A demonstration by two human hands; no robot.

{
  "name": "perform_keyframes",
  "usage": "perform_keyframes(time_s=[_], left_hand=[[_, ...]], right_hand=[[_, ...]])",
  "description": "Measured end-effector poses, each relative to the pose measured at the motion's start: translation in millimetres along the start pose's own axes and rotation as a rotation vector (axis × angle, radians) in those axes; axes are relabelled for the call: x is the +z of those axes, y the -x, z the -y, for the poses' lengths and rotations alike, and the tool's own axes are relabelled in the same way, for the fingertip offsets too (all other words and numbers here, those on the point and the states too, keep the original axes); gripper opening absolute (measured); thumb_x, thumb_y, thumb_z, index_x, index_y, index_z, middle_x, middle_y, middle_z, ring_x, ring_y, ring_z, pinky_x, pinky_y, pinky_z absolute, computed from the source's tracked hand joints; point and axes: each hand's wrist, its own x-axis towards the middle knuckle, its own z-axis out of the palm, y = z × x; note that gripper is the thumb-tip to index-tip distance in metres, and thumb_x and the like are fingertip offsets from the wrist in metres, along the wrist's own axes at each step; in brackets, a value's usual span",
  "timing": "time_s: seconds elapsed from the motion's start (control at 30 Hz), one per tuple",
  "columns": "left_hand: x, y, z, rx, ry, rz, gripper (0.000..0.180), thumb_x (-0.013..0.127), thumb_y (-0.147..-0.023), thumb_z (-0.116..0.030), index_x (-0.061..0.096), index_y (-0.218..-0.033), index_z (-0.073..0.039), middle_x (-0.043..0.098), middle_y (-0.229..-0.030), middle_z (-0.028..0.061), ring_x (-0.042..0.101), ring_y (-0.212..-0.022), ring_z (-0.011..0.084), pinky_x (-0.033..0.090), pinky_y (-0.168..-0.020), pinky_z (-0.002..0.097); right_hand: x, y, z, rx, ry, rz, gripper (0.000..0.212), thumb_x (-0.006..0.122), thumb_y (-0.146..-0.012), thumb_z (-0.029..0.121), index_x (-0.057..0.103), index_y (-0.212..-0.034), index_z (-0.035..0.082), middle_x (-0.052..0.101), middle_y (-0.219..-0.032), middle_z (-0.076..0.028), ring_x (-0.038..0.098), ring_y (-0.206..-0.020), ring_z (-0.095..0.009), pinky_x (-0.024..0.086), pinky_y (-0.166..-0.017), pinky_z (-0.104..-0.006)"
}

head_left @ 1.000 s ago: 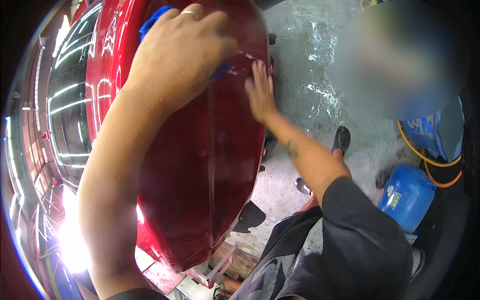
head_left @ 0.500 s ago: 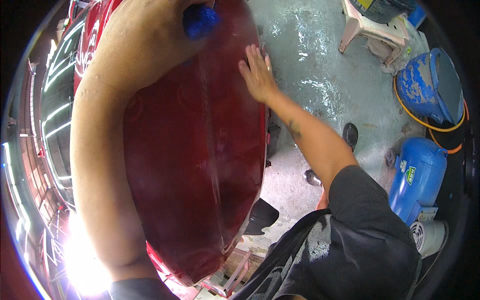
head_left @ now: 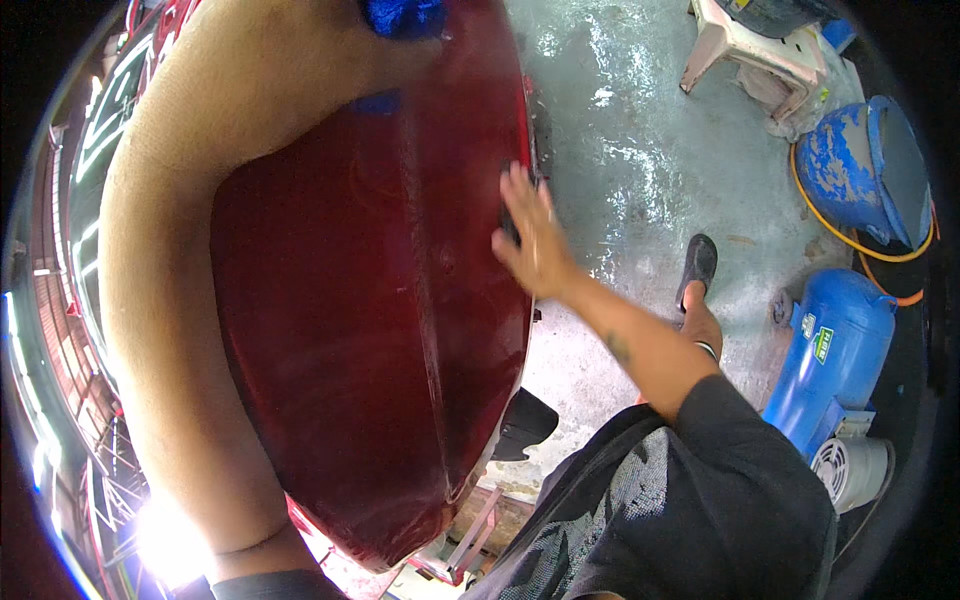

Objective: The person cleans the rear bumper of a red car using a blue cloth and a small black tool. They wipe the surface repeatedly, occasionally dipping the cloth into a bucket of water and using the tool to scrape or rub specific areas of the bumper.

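A glossy dark red car panel point(head_left: 330, 330) with a long dull streak running down its surface lies in front of me. At the far end, my left hand point(head_left: 375, 58) is closed round a crumpled blue cloth point(head_left: 405, 15) and held low over the panel. A second patch of blue shows just below that hand; whether it is cloth or reflection I cannot tell. My right hand point(head_left: 535, 240) is open, fingers spread, over the panel's right edge. It is slightly blurred, and I cannot tell if the palm touches the paint. Nothing is in it.
Wet grey floor point(head_left: 620, 150) runs along the panel's right side. Further right stand a white stool point(head_left: 740, 45), a worn blue drum point(head_left: 835, 165) wrapped by a yellow-orange hose point(head_left: 830, 230), and a blue tank point(head_left: 835, 330). A black part point(head_left: 525, 425) juts out beside the panel's near right edge.
My right hand has slid nearer along the panel's right edge. My left hand and the blue cloth have shifted slightly farther away. One leg and its dark shoe now show more on the floor.
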Motion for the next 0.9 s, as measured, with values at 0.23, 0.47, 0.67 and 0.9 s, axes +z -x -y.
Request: perform_keyframes(time_s=[0.23, 0.47, 0.67, 0.9], left_hand=[[-11.1, -12.5, 0.2, 0.031, 0.039, 0.1, 0.034, 0.09, -0.073, -0.012, 0.074, -0.101, -0.003, 0.067, -0.101, 0.0142, 0.069, -0.105, 0.0347, 0.055, -0.094, 0.0461], [-1.5, -8.0, 0.5, 0.021, 0.084, 0.058, 0.031, 0.089, -0.074, -0.012, 0.074, -0.1, -0.003, 0.069, -0.103, 0.0148, 0.071, -0.105, 0.0339, 0.057, -0.092, 0.0455], [1.9, -20.6, 21.1, 0.058, 0.207, 0.092, 0.032, 0.089, -0.073, -0.013, 0.074, -0.098, -0.002, 0.069, -0.101, 0.0144, 0.071, -0.101, 0.0327, 0.057, -0.09, 0.0433], [1.7, -13.6, -2.9, -0.017, 0.133, 0.085, 0.036, 0.091, -0.072, -0.013, 0.074, -0.102, -0.002, 0.069, -0.104, 0.0138, 0.071, -0.103, 0.0326, 0.057, -0.093, 0.0435]], right_hand=[[-17.8, -82.6, -28.5, -0.007, 0.059, -0.102, 0.09, 0.044, -0.115, 0.06, 0.019, -0.175, -0.003, 0.016, -0.182, -0.029, 0.014, -0.171, -0.041, 0.008, -0.137, -0.0623], [13.1, 63.2, 20.6, 0.041, -0.004, 0.034, 0.094, 0.043, -0.114, 0.061, 0.013, -0.176, -0.003, 0.009, -0.183, -0.031, 0.01, -0.171, -0.044, 0.009, -0.138, -0.0611], [-31.8, -91.6, -34.3, 0.02, 0.092, -0.094, 0.091, 0.04, -0.115, 0.062, 0.021, -0.174, -0.005, 0.017, -0.181, -0.032, 0.017, -0.17, -0.044, 0.014, -0.138, -0.0552], [-11.7, -23.4, -13.9, 0.063, 0.06, -0.021, 0.093, 0.034, -0.115, 0.066, 0.016, -0.175, -0.003, 0.013, -0.183, -0.029, 0.01, -0.172, -0.039, 0.008, -0.137, -0.0593]])
